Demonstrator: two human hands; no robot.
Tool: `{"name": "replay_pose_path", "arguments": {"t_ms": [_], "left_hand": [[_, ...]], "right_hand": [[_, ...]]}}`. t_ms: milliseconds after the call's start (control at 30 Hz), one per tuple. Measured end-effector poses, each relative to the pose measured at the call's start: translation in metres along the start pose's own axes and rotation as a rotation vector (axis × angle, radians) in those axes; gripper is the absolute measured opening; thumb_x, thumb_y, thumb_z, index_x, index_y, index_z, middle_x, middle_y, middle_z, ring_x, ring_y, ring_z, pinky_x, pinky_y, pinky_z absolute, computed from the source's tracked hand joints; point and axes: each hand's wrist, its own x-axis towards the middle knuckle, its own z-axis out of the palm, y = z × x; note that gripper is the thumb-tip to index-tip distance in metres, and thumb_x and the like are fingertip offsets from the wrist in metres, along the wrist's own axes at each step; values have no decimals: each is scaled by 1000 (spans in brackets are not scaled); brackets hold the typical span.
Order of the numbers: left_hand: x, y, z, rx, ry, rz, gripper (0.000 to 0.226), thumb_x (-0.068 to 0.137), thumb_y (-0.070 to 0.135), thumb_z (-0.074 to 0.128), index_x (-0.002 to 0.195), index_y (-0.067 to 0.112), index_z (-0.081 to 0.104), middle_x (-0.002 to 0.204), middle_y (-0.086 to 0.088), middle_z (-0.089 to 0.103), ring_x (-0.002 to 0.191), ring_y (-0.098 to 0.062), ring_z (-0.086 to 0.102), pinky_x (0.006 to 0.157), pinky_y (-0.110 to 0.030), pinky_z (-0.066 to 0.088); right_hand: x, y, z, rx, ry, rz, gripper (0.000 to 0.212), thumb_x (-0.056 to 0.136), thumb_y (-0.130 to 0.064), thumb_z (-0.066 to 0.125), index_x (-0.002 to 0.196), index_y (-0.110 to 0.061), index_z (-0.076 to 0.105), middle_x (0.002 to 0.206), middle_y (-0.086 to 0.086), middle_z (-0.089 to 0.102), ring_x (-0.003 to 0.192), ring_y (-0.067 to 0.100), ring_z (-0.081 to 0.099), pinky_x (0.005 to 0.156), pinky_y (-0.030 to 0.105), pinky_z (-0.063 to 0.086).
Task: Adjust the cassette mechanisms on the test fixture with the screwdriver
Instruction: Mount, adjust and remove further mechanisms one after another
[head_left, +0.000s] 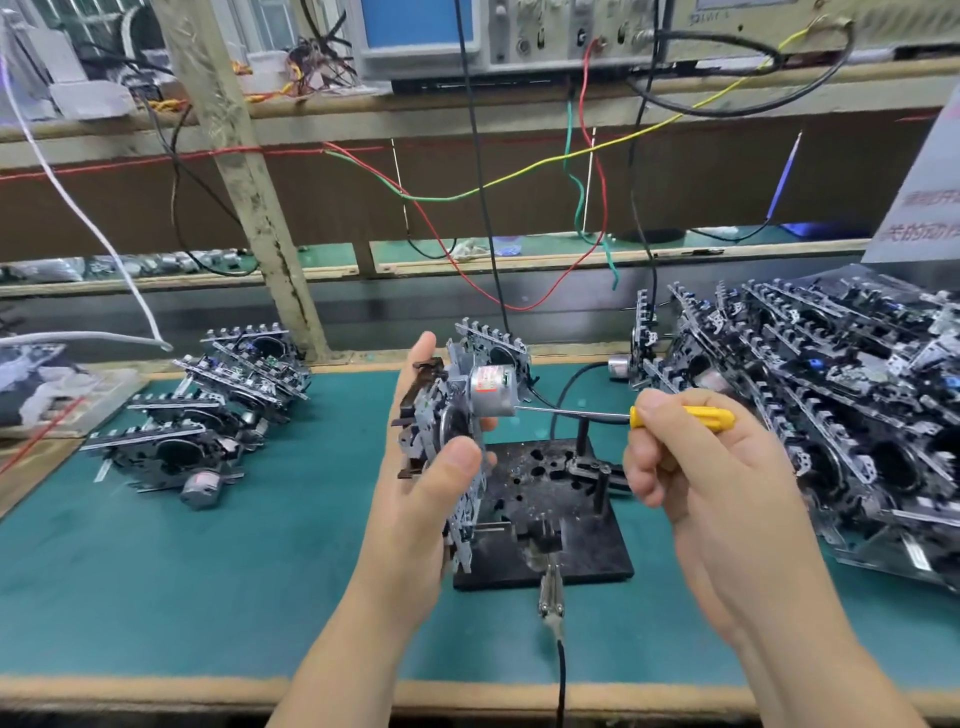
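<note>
Head view: left hand grips one cassette mechanism on edge, thumb across its front and fingers wrapped behind, held just above the left side of the black test fixture at mid-mat. Right hand pinches the yellow screwdriver by the handle, fingers curled round it; the shaft tip sits at the end of the silver motor on the held unit.

Progress: judging by the piles, early. Small stack of mechanisms toward the mat's left edge, much bigger heap at the right edge. Can't tell which pile is the adjusted one.

Writing: motor has a red-printed label, unreadable. White sign at far right carries red Chinese characters, partly cut off. Oscilloscope on the shelf above, markings too blurred.
</note>
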Motion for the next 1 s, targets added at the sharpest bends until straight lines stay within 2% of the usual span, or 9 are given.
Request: {"name": "replay_pose_path", "arguments": {"t_ms": [100, 200, 300, 400, 500, 567, 733, 867, 1000], "left_hand": [[2, -1, -3, 43, -44, -12, 77, 78, 43, 72, 149, 40, 43, 145, -7, 57, 132, -25, 55, 114, -61, 36], [1, -2, -2, -20, -23, -71, 87, 67, 62, 82, 145, 44, 48, 142, -10, 58, 120, -25, 60, 105, -50, 48], [-4, -4, 3, 35, -20, -34, 83, 70, 61, 81, 144, 46, 48, 150, -12, 51, 135, -32, 51, 113, -59, 39], [-6, -7, 7, 24, 37, -13, 72, 76, 50, 74, 144, 47, 48, 145, -17, 54, 131, -35, 53, 110, -65, 39], [-5, -4, 6, -8, 32, -10, 83, 71, 60, 81, 145, 44, 47, 145, -16, 55, 134, -32, 52, 113, -65, 36], [-3, -1, 7, -19, 1, -35, 90, 68, 64, 82, 148, 42, 45, 143, -13, 57, 132, -29, 54, 112, -59, 41], [-4, 2, 9, -117, -28, -93, 98, 66, 60, 86, 150, 34, 43, 133, -16, 59, 116, -22, 63, 85, -34, 57], [-4, 3, 8, -168, -29, -129, 108, 62, 60, 88, 153, 28, 40, 138, -18, 57, 116, -22, 64, 84, -34, 57], [-4, 2, 6, -149, 1, -129, 100, 61, 65, 85, 148, 36, 46, 133, -16, 62, 115, -24, 62, 95, -45, 53]], "right_hand": [[3, -4, -1, -33, -10, -8, 23, 98, -12, 60, 76, -17, 55, 59, 1, 55, 51, 16, 48, 46, 19, 39], [5, -7, -2, -43, -35, -18, 23, 98, -11, 59, 76, -16, 54, 58, 1, 54, 51, 16, 47, 46, 19, 39], [7, -7, -2, -72, -11, -18, 25, 98, -16, 61, 75, -17, 52, 57, 1, 55, 49, 15, 47, 45, 18, 39], [5, -2, 1, -52, 27, -3, 28, 97, -25, 63, 73, -15, 52, 57, 1, 54, 47, 14, 47, 43, 18, 37], [2, 2, 1, -25, 36, -4, 31, 89, -36, 65, 78, -10, 51, 58, 3, 55, 48, 15, 48, 43, 18, 38], [1, 3, 0, -15, 47, -23, 31, 85, -38, 66, 80, -12, 52, 59, 3, 56, 49, 15, 50, 44, 18, 40], [0, 2, 0, -3, 18, -89, 13, 85, -35, 68, 75, -28, 63, 65, 3, 61, 57, 17, 56, 49, 20, 45], [-1, 0, -2, -38, -15, -116, 12, 86, -34, 68, 76, -28, 63, 67, 3, 62, 59, 16, 58, 51, 20, 46], [-1, 0, -3, -38, -22, -130, 12, 86, -33, 67, 75, -30, 64, 67, 2, 63, 59, 16, 58, 52, 19, 46]]}}
